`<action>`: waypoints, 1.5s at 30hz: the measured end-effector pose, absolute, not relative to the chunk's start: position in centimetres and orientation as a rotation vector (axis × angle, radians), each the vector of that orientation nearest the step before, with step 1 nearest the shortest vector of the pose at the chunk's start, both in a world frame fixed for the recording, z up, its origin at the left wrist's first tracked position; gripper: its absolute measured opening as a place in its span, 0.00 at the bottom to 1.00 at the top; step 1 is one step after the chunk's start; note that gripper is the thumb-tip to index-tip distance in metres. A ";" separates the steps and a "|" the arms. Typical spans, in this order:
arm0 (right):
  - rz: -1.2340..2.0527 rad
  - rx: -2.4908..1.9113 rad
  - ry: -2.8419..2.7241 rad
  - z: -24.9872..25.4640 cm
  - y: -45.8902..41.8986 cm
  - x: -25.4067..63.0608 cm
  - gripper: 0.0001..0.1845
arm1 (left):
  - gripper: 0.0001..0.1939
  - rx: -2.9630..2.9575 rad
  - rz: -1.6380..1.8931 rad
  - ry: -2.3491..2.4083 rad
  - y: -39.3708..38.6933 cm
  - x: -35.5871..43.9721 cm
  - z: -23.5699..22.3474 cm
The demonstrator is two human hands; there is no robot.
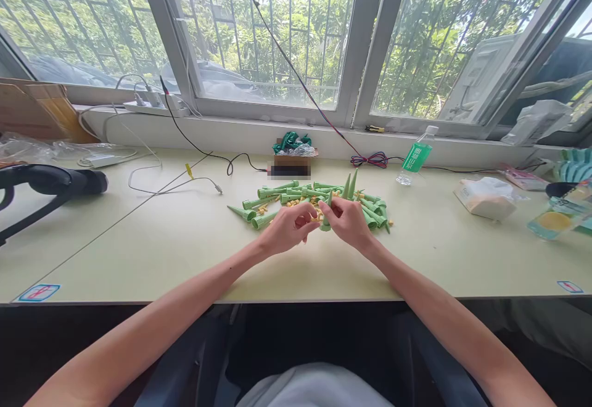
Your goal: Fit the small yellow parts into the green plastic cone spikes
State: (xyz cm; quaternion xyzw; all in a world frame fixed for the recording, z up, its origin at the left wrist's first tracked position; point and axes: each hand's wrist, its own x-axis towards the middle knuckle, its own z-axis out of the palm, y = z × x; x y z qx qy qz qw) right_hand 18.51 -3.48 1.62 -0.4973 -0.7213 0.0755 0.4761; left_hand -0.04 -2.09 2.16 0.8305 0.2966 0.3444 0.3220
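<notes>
My right hand [348, 221] is closed around a green plastic cone [326, 227], whose tip points up and whose wide end faces the table. Close beside it, my left hand [292, 227] is pinched, with a small yellow piece showing at its fingertips; the fingers partly hide it. Just behind both hands spreads a pile of similar green cones [266, 203], most lying on their sides. Small yellow plastic pieces [261, 209] are scattered among them. Two green cones [353, 184] stand tip up behind my right hand.
Behind the pile is a small box [295, 155] with green and clear wrapping. A water bottle [415, 157], a tissue pack [485, 198] and a drink pouch [555, 219] are to the right. Cables [185, 182] and a black headset [50, 191] lie left. The table's front edge [305, 301] is near my body.
</notes>
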 end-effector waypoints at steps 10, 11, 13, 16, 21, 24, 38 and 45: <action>0.186 -1.218 -1.773 1.6 -3.5 18.5 0.28 | 0.11 2.192 0.887 0.763 -2.0 -0.1 2.1; 0.187 -1.218 -1.775 1.6 -3.5 18.5 0.28 | 0.12 2.187 0.892 0.773 -2.0 0.0 2.0; 0.188 -1.220 -1.780 1.6 -3.5 18.5 0.28 | 0.14 2.175 0.899 0.796 -1.9 0.0 1.9; 0.188 -1.219 -1.792 1.6 -3.6 18.5 0.28 | 0.17 2.160 0.904 0.840 -1.9 0.0 1.8; 0.201 -1.210 -1.819 1.6 -3.7 18.4 0.28 | 0.21 2.180 0.866 0.914 -1.9 -0.1 1.8; 0.209 -1.205 -1.823 1.7 -3.8 18.4 0.27 | 0.24 2.202 0.848 0.952 -1.8 -0.1 1.7; 0.203 -1.220 -1.824 1.7 -3.7 18.5 0.28 | 0.19 2.207 0.959 0.908 -1.8 0.1 2.0; 0.199 -1.224 -1.830 1.6 -3.6 18.5 0.27 | 0.18 2.223 0.917 0.851 -2.1 0.0 2.1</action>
